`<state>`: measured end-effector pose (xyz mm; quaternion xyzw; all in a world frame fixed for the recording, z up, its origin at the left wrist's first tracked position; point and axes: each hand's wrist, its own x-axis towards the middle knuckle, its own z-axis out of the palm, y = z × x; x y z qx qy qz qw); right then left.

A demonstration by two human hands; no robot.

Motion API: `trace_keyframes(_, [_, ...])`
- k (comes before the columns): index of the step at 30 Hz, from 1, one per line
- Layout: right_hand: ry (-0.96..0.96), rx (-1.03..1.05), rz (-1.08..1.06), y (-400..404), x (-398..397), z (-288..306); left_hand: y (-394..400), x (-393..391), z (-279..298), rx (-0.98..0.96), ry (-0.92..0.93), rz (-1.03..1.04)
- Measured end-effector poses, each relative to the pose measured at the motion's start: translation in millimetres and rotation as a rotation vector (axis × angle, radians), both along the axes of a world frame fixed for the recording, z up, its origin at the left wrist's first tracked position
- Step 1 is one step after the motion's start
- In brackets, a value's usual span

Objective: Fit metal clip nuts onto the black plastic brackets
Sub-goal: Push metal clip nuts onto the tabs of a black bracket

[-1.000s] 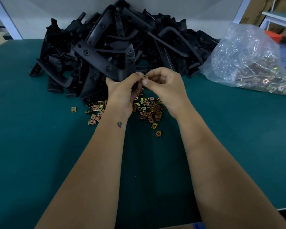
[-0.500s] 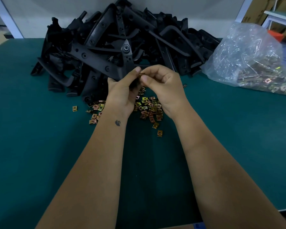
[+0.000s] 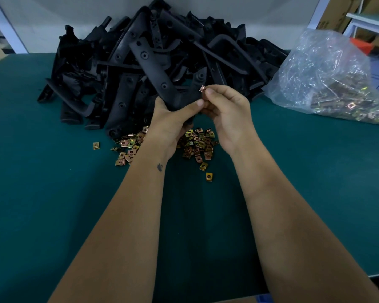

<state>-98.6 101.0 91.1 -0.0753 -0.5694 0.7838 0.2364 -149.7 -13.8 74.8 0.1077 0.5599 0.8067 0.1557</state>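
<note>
The right hand [image 3: 228, 114] pinches a metal clip nut [image 3: 202, 89] at its fingertips, beside the black plastic bracket [image 3: 162, 77] that the left hand [image 3: 173, 119] grips. Loose clip nuts [image 3: 197, 145] lie beneath both hands; the bracket pile [image 3: 123, 62] sits beyond.

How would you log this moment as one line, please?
step: fitting nut | left hand: grips bracket | right hand: pinches clip nut beside bracket arm | nut: seating unclear
</note>
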Motion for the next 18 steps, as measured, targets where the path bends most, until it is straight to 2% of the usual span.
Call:
trace_keyframes(8, [-0.013, -0.121, 0.037, 0.2, -0.6, -1.2, -0.5, 1.0, 0.9, 0.009, -0.005, -0.012])
trace_keyframes(18, [-0.012, -0.142, 0.08, -0.9, -2.5, -2.4, -2.2, 0.4, -1.0, 0.014, 0.014, -0.056])
